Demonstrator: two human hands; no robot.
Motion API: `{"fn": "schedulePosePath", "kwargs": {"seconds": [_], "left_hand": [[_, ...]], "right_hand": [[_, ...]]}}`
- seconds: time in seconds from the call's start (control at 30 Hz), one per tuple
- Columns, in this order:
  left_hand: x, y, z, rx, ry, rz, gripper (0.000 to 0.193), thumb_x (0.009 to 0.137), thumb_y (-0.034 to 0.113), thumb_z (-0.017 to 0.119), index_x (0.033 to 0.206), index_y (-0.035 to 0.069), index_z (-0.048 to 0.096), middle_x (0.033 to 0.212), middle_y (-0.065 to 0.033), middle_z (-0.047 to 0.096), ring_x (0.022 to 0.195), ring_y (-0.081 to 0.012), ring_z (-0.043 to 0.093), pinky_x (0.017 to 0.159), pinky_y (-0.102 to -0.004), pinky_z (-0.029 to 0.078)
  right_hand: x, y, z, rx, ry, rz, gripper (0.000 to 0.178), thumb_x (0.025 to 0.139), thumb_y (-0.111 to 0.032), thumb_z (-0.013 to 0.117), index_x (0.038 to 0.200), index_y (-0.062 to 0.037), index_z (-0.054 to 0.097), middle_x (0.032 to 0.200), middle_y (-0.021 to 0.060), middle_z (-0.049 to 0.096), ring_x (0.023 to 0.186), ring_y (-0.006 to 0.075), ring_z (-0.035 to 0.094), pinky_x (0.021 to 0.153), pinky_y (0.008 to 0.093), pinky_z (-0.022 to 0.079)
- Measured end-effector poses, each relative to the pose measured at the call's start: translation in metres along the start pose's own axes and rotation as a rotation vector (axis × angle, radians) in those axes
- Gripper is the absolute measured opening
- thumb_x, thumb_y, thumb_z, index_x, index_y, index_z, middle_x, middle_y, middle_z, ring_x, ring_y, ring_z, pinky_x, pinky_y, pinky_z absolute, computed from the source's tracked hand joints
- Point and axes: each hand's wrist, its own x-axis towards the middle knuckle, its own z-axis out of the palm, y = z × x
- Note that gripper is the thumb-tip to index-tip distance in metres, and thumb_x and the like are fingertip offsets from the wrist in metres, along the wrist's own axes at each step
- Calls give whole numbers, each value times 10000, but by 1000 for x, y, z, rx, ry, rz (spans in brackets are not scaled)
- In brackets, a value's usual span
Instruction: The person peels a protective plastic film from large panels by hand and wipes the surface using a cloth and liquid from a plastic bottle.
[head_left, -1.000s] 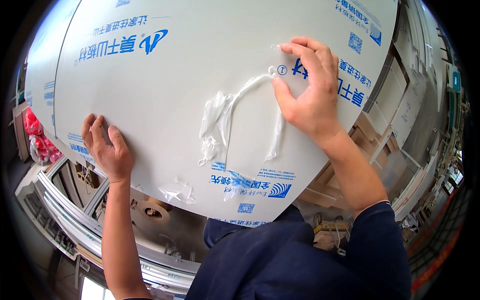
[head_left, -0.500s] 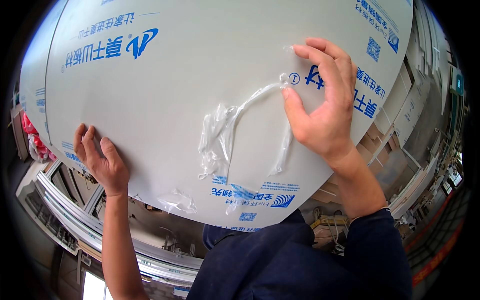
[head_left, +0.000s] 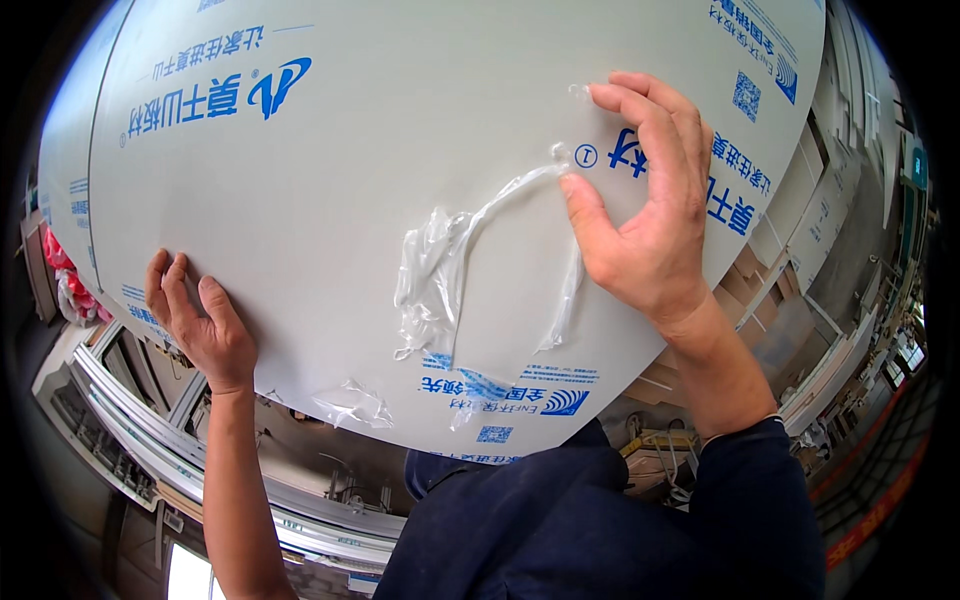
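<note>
A large pale grey board (head_left: 330, 190) with blue printing fills most of the view. My left hand (head_left: 208, 330) rests on it near the lower left edge, fingers apart and holding nothing. Over the board's right part is my right hand (head_left: 655, 210), its thumb and fingers spread wide with a gap between them. A crumpled strip of clear plastic film (head_left: 432, 275) lies on the board. One thin end of it reaches the tip of my right thumb; whether they touch I cannot tell. A tiny film scrap (head_left: 579, 91) is by the right fingertips.
Torn film (head_left: 358, 405) hangs at the board's near edge. Metal rails (head_left: 150, 440) run below on the left, beside a red and white bundle (head_left: 70, 280). Stacked panels and offcuts (head_left: 765, 290) lie beyond the right edge.
Very little differs. The film's thin end now sits slightly left of my right thumb tip, and the board's printing appears shifted a touch left. My left hand stays on the board.
</note>
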Motion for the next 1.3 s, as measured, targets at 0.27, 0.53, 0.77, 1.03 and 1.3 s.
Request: {"fn": "schedulePosePath", "kwargs": {"seconds": [0.27,0.53,0.77,1.03,1.3], "left_hand": [[0,0,-1,15,-8,1,327,951,108,488,1224,-54,567,1406,-179,453,1334,-311,405,1131,-398,333],[0,0,-2,28,-19,-5,330,952,110,485,1227,-55,564,1410,-177,443,1338,-308,403,1130,-395,344],[0,1,-1,20,-14,-5,328,953,107,484,1226,-55,564,1410,-177,441,1340,-310,402,1127,-395,352],[0,1,-2,22,-14,3,330,950,105,486,1228,-54,563,1407,-178,445,1335,-316,406,1131,-403,333],[-1,-1,-1,-9,-1,-2,326,953,108,491,1229,-50,564,1405,-177,449,1335,-315,405,1133,-405,327]], "right_hand": [[-1,3,2,42,28,8,535,663,-60,711,1185,-81,598,1272,130,547,1144,323,484,989,409,371],[-1,6,3,28,35,-30,530,664,-37,658,1189,-65,595,1280,140,548,1151,328,489,996,413,370],[0,3,1,11,9,-12,561,658,-57,706,1205,-75,585,1284,139,541,1142,323,490,987,412,370],[0,3,1,1,6,-14,562,659,-67,709,1206,-86,584,1286,135,536,1145,323,486,1003,416,355],[-1,4,3,-24,18,-39,547,660,-52,685,1197,-72,581,1291,138,544,1158,321,489,1015,422,351]]}}
